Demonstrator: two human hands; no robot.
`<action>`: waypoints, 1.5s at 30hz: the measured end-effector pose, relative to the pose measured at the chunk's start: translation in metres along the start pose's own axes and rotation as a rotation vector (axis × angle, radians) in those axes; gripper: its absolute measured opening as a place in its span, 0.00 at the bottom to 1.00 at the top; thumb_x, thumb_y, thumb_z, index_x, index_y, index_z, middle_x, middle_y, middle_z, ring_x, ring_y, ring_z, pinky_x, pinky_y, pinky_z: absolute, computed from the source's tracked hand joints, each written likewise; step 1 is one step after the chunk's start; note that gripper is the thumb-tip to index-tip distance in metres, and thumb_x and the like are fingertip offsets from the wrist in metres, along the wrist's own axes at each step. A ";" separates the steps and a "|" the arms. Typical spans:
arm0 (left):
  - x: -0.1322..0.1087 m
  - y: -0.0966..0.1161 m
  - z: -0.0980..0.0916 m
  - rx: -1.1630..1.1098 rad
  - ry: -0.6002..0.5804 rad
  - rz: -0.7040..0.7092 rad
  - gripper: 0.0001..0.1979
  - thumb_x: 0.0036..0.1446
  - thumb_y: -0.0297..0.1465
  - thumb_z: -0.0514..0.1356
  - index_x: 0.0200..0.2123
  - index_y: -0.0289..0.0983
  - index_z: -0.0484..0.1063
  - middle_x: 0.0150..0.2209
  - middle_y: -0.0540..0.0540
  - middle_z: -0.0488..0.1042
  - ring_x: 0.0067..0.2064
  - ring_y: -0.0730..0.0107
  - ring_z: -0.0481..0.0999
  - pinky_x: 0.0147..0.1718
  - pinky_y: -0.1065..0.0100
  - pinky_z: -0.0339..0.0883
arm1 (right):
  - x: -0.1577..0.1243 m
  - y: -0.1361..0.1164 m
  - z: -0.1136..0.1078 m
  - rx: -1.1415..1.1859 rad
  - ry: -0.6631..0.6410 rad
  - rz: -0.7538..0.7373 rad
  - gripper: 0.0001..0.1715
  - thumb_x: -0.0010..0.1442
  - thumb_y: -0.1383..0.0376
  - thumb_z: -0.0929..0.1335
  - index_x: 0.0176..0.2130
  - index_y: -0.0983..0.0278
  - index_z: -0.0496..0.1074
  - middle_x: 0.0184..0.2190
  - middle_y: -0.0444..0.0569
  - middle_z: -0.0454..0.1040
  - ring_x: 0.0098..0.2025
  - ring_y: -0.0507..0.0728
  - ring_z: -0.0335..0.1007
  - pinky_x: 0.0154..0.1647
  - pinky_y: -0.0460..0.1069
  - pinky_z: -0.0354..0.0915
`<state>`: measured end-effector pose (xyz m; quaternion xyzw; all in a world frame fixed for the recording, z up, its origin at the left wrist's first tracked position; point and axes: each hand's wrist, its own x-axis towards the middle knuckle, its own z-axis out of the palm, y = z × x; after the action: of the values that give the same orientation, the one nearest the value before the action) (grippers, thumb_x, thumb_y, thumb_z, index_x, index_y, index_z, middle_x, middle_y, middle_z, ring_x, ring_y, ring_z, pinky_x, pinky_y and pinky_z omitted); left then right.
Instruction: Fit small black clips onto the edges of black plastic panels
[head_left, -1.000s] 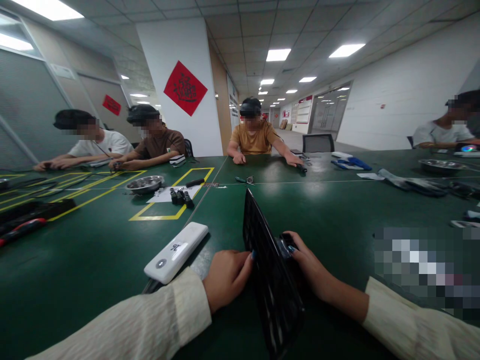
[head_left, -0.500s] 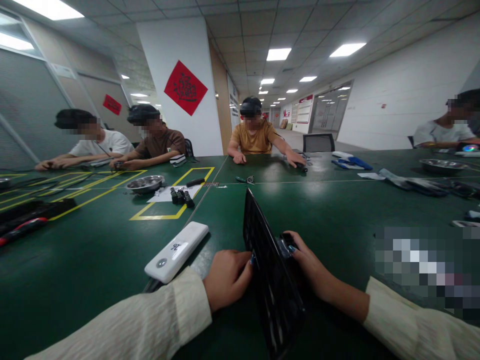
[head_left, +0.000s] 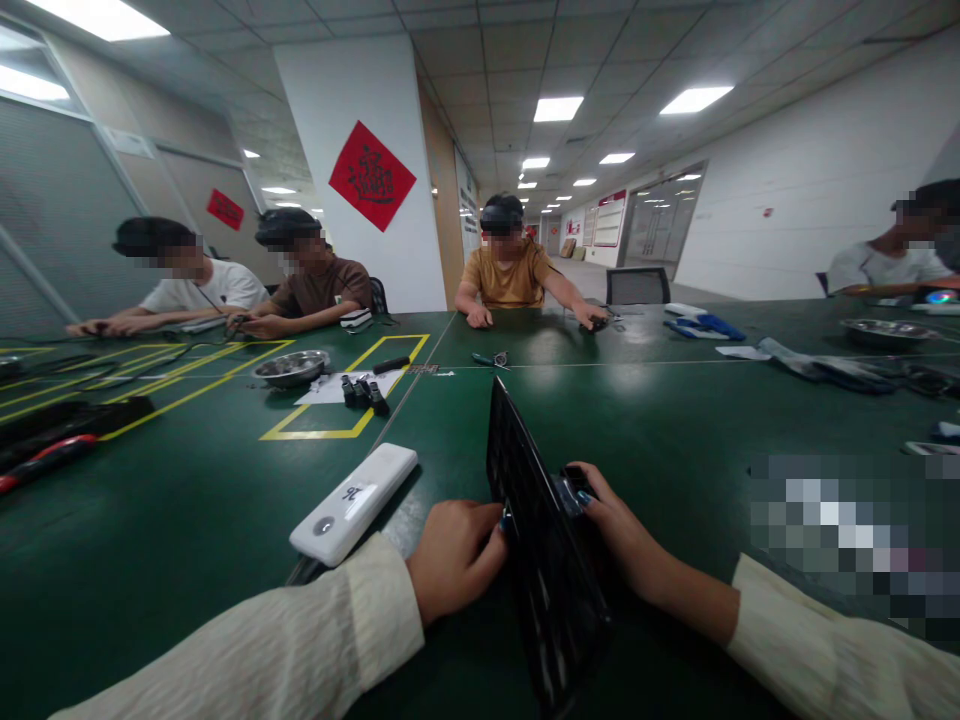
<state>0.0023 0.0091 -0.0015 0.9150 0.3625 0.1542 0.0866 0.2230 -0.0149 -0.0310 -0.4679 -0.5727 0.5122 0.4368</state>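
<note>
A thin, glossy black panel (head_left: 544, 560) stands on edge between my hands, its long side running away from me. On its left face, my left hand (head_left: 459, 558) is closed, thumb and fingertips together against the surface. Whatever those fingertips pinch is too small to make out. From the other side my right hand (head_left: 616, 520) is closed around a small black piece (head_left: 576, 482) with a shiny, clear-looking part, close against the panel. The panel hides part of that piece and some of the right fingers. A white power bank (head_left: 354, 503) lies left of my left hand.
Farther left are a metal bowl (head_left: 291, 368), several black clips (head_left: 364, 394) on white paper and a red-and-black tool (head_left: 49, 462). Green-handled pliers (head_left: 491, 359) lie ahead. Gloves (head_left: 825, 368) and another bowl (head_left: 889, 333) are at right. Co-workers sit around the table.
My hands and the black panel hold the same position. Across the table, a co-worker's hand has lifted slightly and shifted with a small dark object.
</note>
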 end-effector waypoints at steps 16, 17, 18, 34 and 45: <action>0.001 0.001 -0.003 -0.002 -0.016 0.001 0.19 0.61 0.33 0.40 0.23 0.37 0.62 0.20 0.48 0.66 0.22 0.70 0.66 0.25 0.70 0.55 | -0.003 -0.006 0.002 0.002 0.006 0.010 0.28 0.57 0.47 0.59 0.51 0.58 0.55 0.35 0.47 0.68 0.32 0.56 0.66 0.28 0.49 0.61; 0.001 0.001 -0.003 0.002 -0.018 -0.003 0.19 0.61 0.33 0.40 0.23 0.37 0.62 0.20 0.48 0.66 0.22 0.70 0.66 0.25 0.70 0.55 | -0.003 -0.006 0.002 0.001 0.003 0.012 0.28 0.57 0.47 0.59 0.52 0.58 0.54 0.35 0.47 0.68 0.32 0.56 0.66 0.28 0.49 0.61; 0.002 0.002 -0.002 0.006 -0.018 -0.005 0.18 0.61 0.33 0.40 0.23 0.37 0.62 0.19 0.48 0.66 0.22 0.70 0.65 0.25 0.70 0.55 | -0.003 -0.006 0.002 0.002 0.000 0.009 0.28 0.57 0.47 0.59 0.52 0.58 0.54 0.35 0.47 0.68 0.33 0.56 0.66 0.29 0.49 0.62; 0.002 0.002 -0.003 0.035 -0.014 -0.022 0.15 0.57 0.31 0.43 0.24 0.37 0.63 0.20 0.47 0.68 0.23 0.68 0.67 0.25 0.69 0.56 | 0.000 0.002 0.002 0.064 -0.022 0.048 0.28 0.57 0.48 0.60 0.52 0.57 0.53 0.31 0.44 0.68 0.30 0.55 0.66 0.29 0.48 0.62; 0.001 -0.001 0.001 0.036 0.001 -0.016 0.15 0.58 0.31 0.43 0.23 0.37 0.64 0.20 0.47 0.67 0.22 0.69 0.66 0.24 0.70 0.55 | 0.000 0.002 0.001 0.064 -0.009 0.044 0.30 0.56 0.47 0.60 0.53 0.57 0.53 0.33 0.45 0.68 0.32 0.56 0.66 0.29 0.48 0.61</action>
<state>0.0029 0.0107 -0.0023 0.9134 0.3727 0.1474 0.0714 0.2225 -0.0145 -0.0325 -0.4638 -0.5476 0.5418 0.4376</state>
